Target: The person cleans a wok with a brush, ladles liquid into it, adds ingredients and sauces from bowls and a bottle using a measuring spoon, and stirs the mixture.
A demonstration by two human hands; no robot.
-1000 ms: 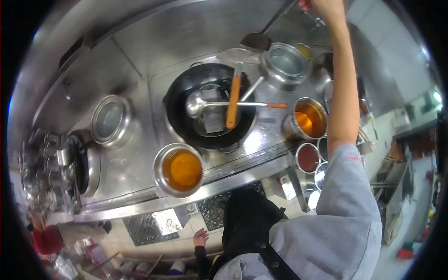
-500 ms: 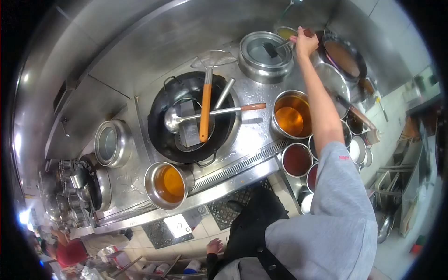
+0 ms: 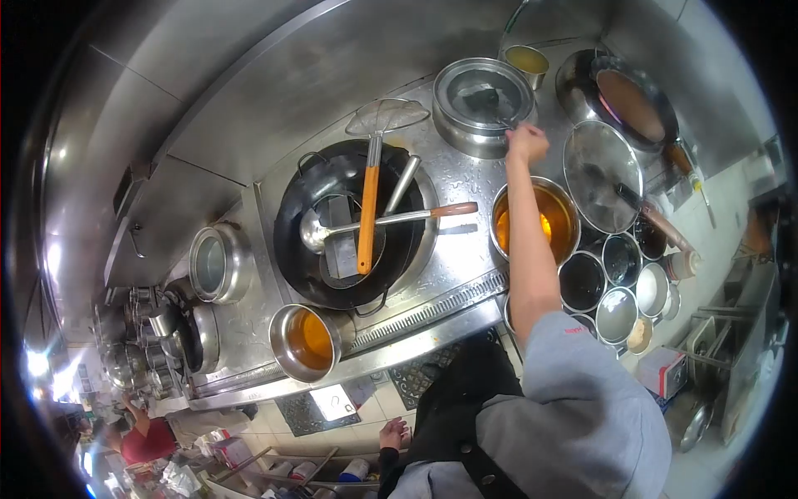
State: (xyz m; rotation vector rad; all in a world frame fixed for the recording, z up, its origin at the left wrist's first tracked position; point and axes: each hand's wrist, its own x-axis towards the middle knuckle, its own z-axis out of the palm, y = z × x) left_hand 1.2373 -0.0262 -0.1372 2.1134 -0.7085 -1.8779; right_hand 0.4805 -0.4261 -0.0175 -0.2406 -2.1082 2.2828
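My right hand (image 3: 527,143) is closed on a brush-like tool with a dark, flat head, at the near rim of a steel pot (image 3: 465,137) of clear liquid. The dark tool head (image 3: 482,101) is down inside the pot, partly blurred, and my fist covers the handle. Below my right forearm stands a pot of amber liquid (image 3: 559,218). My left hand (image 3: 395,433) hangs low beside my body, holding nothing, its fingers loosely apart.
A black wok (image 3: 291,241) holds a ladle (image 3: 416,217) and a wooden-handled strainer (image 3: 366,220). A second amber pot (image 3: 278,341) sits at the counter's front edge. Several bowls stand at right, near a round mesh strainer (image 3: 603,179). A person in red (image 3: 150,441) is far left.
My right hand has come down and nearer from beyond the pot to its near rim, taking the tool along. The tool's head now sits lower in the pot. My left hand stays low.
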